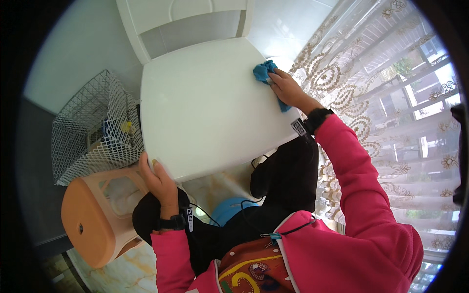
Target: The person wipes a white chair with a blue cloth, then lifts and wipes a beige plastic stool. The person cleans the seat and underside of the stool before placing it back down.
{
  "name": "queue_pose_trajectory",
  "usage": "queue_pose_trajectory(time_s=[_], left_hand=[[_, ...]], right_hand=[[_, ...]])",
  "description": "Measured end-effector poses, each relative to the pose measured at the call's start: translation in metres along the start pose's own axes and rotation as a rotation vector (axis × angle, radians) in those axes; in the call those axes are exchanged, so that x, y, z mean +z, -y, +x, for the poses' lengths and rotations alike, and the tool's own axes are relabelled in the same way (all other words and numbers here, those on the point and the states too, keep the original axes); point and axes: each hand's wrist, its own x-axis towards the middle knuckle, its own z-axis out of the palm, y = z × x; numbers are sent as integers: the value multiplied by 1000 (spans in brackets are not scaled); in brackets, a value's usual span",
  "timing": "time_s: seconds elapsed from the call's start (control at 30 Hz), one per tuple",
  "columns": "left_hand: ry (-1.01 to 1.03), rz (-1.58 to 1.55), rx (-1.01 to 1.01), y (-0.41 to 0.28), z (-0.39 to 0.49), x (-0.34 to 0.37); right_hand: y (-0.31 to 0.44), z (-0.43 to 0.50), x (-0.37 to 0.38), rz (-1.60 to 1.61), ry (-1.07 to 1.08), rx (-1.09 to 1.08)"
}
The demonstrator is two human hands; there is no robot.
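Note:
A white chair with a smooth, glossy seat (209,110) stands before me, its backrest (190,11) on the far side. At the seat's right edge, my right hand (287,88) holds a crumpled blue cloth (265,71) against the surface. Part of the cloth hangs below the palm, along the edge. My left hand (159,181) grips the seat's front left corner, with the thumb near the top edge. Its other fingers are partly hidden at the side of the seat.
Left of the chair stands a wire basket (84,95) draped with white netting (121,146), with items inside. An orange plastic stool (91,223) lies on its side by my left knee. A sheer patterned curtain (366,91) hangs close on the right. Something blue and rounded (229,208) shows beneath me.

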Motion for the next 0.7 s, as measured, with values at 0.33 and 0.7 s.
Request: queue_pose_trajectory(time_s=[0.33,0.7], left_hand=[[-28,10,-41,-9,1,1],[-22,32,39,-15,7,-5]], right_hand=[[-17,121,41,-152,129,92],[54,193,93,-225,138,124]])
